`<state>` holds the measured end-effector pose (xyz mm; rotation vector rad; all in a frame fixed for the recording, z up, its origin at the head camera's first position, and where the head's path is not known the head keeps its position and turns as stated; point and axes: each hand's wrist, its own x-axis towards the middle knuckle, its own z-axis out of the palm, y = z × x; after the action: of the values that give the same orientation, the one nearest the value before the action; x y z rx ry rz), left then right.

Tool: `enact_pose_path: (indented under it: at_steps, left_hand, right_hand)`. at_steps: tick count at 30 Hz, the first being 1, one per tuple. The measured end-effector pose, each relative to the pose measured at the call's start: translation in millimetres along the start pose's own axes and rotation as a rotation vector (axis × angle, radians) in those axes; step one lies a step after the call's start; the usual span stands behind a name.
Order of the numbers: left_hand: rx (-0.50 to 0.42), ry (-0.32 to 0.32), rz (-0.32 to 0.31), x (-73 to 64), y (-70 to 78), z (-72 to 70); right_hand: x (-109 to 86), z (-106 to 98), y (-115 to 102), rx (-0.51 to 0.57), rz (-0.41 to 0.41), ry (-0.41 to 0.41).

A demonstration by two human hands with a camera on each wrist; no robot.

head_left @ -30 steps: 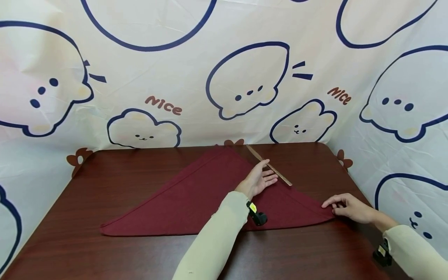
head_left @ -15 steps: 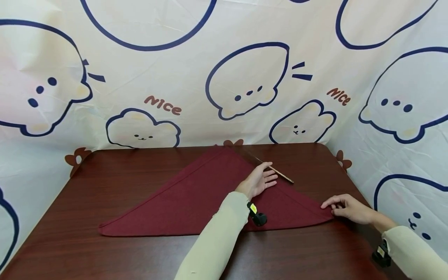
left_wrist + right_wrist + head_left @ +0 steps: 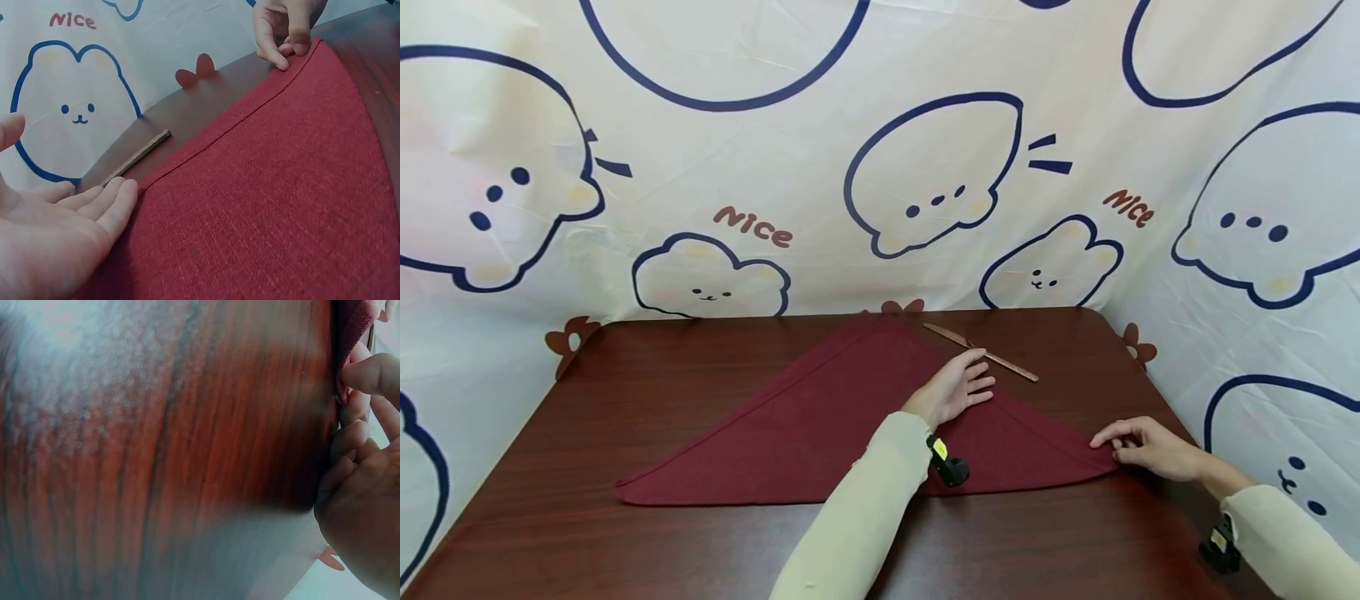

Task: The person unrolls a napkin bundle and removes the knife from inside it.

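A maroon cloth napkin [image 3: 820, 417] lies folded in a triangle on the table, its peak at the far edge. At its right corner, my right hand [image 3: 1157, 448] pinches the fabric; the right wrist view shows thumb and finger on the maroon corner [image 3: 355, 328]. My left hand [image 3: 953, 387] is over the napkin's right slanted edge, palm turned sideways and fingers straight. Just beyond its fingers lies a table knife [image 3: 1013, 367], slanting along that edge on bare wood. The hand overlaps the knife's middle. In the left wrist view the knife handle [image 3: 147, 150] shows past the fingertips.
The dark brown wooden table [image 3: 700, 550] reaches back to a pale cartoon-printed curtain [image 3: 805, 167], which also runs along both sides. Dark wrist cameras sit at both cuffs, the left one [image 3: 951, 471] over the napkin.
The knife has shifted away from the napkin, its handle end going right and back, and it has rolled from broad side to edge and back. Both hands stay nearly where they were.
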<state>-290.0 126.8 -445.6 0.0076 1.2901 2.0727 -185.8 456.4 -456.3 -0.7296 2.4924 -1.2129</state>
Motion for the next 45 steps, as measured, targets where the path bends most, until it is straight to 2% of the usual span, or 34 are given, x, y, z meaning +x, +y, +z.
enact_pose_path:
  at_steps: [5, 11, 16, 23, 30, 40, 45]
  left_hand:
    - [0.037, -0.033, 0.011, -5.7, 1.4, -3.9]
    - [0.095, -0.092, 0.037, -11.9, 6.7, -0.2]
    - [0.13, -0.11, 0.035, -20.8, 10.6, -0.4]
    - [0.189, -0.092, 0.048, -34.2, 19.0, -7.0]
    - [0.229, -0.078, 0.06, -56.0, 25.4, -24.0]
    - [0.226, -0.029, 0.098, -81.1, 19.3, -50.3]
    - [0.267, -0.025, 0.102, -91.5, 21.1, -60.5]
  right_hand:
    - [-1.0, 0.9, 0.6, 0.018, 0.016, -0.02]
    - [0.7, -0.6, -0.5, 0.01, -0.009, -0.01]
    - [0.5, -0.7, 1.3, 0.025, -0.022, -0.018]
    - [-2.0, -0.7, 4.9, 0.039, -0.029, -0.022]
    - [-0.3, 3.0, 5.3, 0.049, -0.04, -0.012]
    - [-1.0, 5.2, 4.2, 0.042, -0.03, -0.016]
    - [-0.1, 5.7, 3.3, 0.028, -0.021, 0.002]
